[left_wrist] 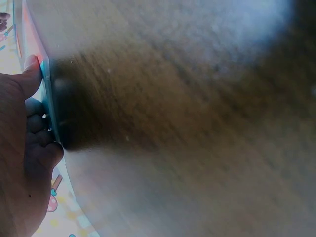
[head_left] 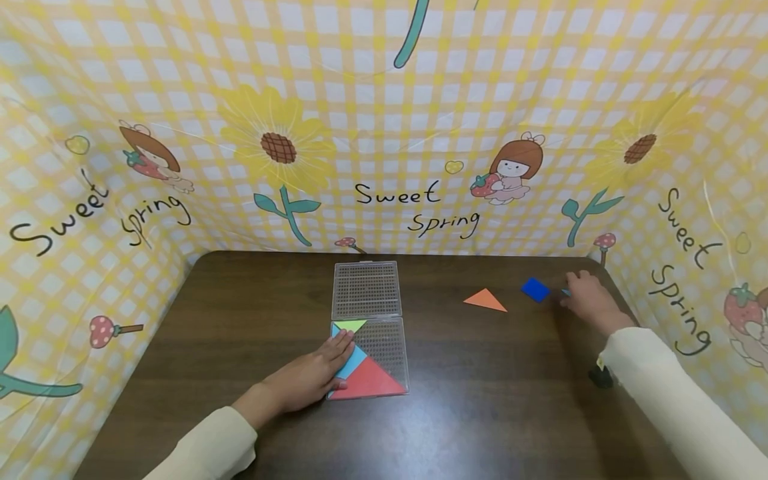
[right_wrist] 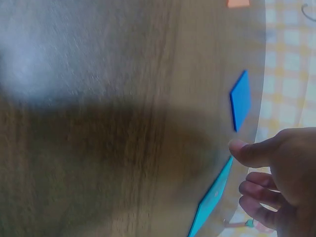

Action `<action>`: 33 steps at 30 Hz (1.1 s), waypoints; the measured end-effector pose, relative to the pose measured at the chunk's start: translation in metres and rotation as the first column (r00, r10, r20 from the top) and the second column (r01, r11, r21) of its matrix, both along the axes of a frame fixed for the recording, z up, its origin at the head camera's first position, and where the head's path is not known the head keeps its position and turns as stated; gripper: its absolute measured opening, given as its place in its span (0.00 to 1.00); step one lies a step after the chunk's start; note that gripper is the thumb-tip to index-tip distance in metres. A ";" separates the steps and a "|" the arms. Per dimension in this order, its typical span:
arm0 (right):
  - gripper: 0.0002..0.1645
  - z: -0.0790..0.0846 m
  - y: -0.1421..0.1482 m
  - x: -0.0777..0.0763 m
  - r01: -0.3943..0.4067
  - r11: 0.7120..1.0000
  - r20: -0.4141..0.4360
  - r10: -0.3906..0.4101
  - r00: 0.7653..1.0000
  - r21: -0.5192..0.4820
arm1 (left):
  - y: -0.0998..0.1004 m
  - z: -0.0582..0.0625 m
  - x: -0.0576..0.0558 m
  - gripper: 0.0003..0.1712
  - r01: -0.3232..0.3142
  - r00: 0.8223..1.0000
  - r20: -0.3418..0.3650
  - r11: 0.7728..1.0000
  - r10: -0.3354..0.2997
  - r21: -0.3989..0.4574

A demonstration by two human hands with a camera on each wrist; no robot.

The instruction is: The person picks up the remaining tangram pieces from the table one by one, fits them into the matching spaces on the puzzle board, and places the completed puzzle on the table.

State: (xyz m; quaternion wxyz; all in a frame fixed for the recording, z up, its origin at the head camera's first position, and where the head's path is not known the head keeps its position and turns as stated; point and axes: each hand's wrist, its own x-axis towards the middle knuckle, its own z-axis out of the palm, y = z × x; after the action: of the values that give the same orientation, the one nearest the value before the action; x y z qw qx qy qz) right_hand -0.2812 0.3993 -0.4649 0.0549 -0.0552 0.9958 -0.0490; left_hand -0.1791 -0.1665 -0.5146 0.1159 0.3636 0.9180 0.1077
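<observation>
Resting at lower centre, the person's left hand (head_left: 309,379), fingers straight over light-blue piece (head_left: 355,362), thumb by red triangle (head_left: 369,382) in clear case (head_left: 391,340) | right of centre, orange triangle (head_left: 486,301), dark-blue piece (head_left: 535,289) | far right, teal piece (right_wrist: 212,196), right hand (head_left: 591,301) at it, fingers loosely bent

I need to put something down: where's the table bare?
Widest: between the clear case and right sleeve, nearer than the orange triangle; also left of the case, beyond the left hand. Crowded: back right, with the blue piece, teal piece and right hand.
</observation>
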 end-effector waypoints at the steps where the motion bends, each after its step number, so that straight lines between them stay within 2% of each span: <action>1: 0.30 0.000 0.003 -0.001 0.009 1.000 0.012 -0.009 1.000 -0.004 | 0.000 0.000 0.000 0.41 -0.001 1.000 0.001 1.000 0.001 0.000; 6: 0.34 -0.002 0.016 -0.008 0.031 0.999 0.047 -0.030 0.998 -0.019 | 0.000 0.001 0.001 0.41 -0.008 1.000 0.003 1.000 0.008 -0.001; 12: 0.25 -0.006 0.034 -0.014 0.027 0.995 0.030 -0.024 0.999 -0.092 | -0.001 0.001 0.002 0.41 -0.019 1.000 0.012 1.000 0.019 -0.002; 17: 0.21 -0.007 0.044 -0.016 0.058 0.989 0.074 -0.048 0.996 -0.134 | -0.001 0.001 0.002 0.41 -0.005 1.000 -0.005 1.000 0.005 0.006; 21: 0.21 -0.010 0.047 -0.017 0.044 0.990 0.080 -0.034 0.996 -0.137 | 0.000 0.001 0.002 0.40 0.007 1.000 -0.018 1.000 -0.007 0.016; 25: 0.16 -0.011 0.047 -0.018 0.050 0.987 0.080 -0.038 0.996 -0.152 | 0.000 0.002 0.002 0.40 0.004 1.000 -0.012 1.000 -0.004 0.011; 31: 0.14 -0.007 0.047 -0.019 0.078 0.989 0.136 -0.061 0.989 -0.123 | 0.001 0.002 0.001 0.41 0.001 1.000 0.002 1.000 -0.001 0.000; 33: 0.17 -0.004 0.047 -0.019 0.096 0.988 0.158 -0.076 0.984 -0.124 | 0.001 0.002 0.000 0.41 0.003 1.000 0.002 1.000 -0.003 -0.003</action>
State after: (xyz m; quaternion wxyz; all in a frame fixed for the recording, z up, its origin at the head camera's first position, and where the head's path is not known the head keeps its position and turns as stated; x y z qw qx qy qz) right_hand -0.2997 0.4462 -0.4691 0.1253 -0.0116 0.9847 -0.1208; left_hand -0.1787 -0.1655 -0.5126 0.1176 0.3649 0.9174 0.1064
